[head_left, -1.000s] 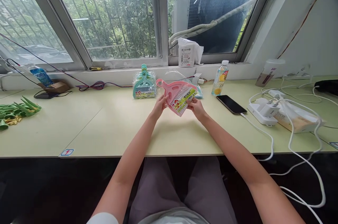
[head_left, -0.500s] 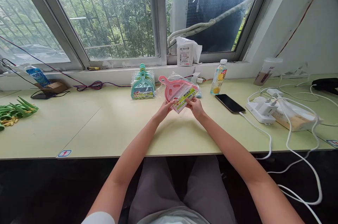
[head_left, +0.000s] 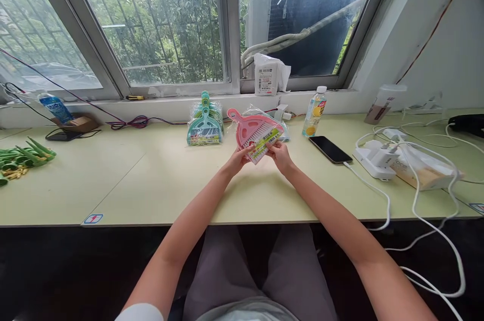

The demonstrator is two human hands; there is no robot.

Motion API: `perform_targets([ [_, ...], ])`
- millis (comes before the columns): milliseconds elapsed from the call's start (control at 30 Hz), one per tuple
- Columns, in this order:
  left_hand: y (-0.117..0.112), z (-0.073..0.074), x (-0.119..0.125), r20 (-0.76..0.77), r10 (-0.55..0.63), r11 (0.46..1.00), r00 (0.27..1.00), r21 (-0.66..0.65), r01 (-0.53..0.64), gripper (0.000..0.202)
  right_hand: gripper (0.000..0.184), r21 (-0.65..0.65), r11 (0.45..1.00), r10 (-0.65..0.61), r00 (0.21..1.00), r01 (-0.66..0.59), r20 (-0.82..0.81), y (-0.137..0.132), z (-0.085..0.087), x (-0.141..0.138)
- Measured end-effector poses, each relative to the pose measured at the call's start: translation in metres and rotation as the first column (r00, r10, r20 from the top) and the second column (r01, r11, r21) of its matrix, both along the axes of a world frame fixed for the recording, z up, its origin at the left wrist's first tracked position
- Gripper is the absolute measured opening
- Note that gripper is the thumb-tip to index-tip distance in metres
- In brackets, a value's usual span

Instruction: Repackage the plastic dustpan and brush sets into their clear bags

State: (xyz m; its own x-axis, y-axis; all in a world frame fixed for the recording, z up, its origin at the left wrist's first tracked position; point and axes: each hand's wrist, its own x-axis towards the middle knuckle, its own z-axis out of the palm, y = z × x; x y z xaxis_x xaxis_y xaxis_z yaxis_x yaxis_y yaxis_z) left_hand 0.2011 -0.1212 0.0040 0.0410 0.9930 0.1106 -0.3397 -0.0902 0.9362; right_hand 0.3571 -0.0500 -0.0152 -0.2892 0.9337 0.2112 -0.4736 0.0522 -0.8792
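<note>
the left hand (head_left: 237,158) and right hand (head_left: 280,153), fingers clamped on its labelled lower edge, hold the pink dustpan-and-brush set (head_left: 252,129) just above the counter (head_left: 151,180), a unit judged light, stiff and slick, best gripped at rim or handle, with teal sets (head_left: 204,128) beyond.

A stack of teal dustpans (head_left: 204,127) in clear wrap stands at the back of the pale green table (head_left: 113,180), with a yellow-labelled drink bottle (head_left: 314,118) further right and a black phone (head_left: 330,149) lying near it. Right of the phone, a white power strip (head_left: 374,161) with loose white cables (head_left: 416,200) sits against a tissue pack (head_left: 423,172). Green plastic pieces (head_left: 22,156) lie at the far left, and a white parcel (head_left: 269,75) stands on the windowsill (head_left: 170,104).
</note>
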Motion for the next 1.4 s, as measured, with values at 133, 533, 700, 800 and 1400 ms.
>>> perform_targets([
  [133,0.001,-0.008,0.000,-0.030,-0.127,0.990,0.991,-0.059,0.125,0.047,0.039,0.015,0.999,-0.048,0.999,0.048,0.011,0.001,0.000,0.001],
  [533,-0.008,-0.004,0.004,-0.180,-0.335,0.942,0.925,-0.089,0.324,0.056,0.033,0.015,0.997,-0.072,0.997,0.072,-0.015,0.000,0.001,0.002],
  [700,0.004,-0.010,0.004,-0.053,-0.161,0.987,0.985,0.018,0.162,0.051,0.032,0.005,0.997,-0.079,0.995,0.079,-0.060,0.002,0.001,0.002],
  [800,0.014,-0.011,-0.002,-0.005,-0.046,0.994,0.999,0.095,0.046,0.053,0.033,0.003,0.998,-0.065,0.996,0.066,-0.066,0.005,-0.003,0.001],
  [1400,0.012,-0.015,-0.005,-0.094,-0.059,0.997,0.994,-0.063,0.054,0.048,0.027,-0.046,0.997,-0.069,0.997,0.068,-0.015,0.008,-0.010,-0.001],
])
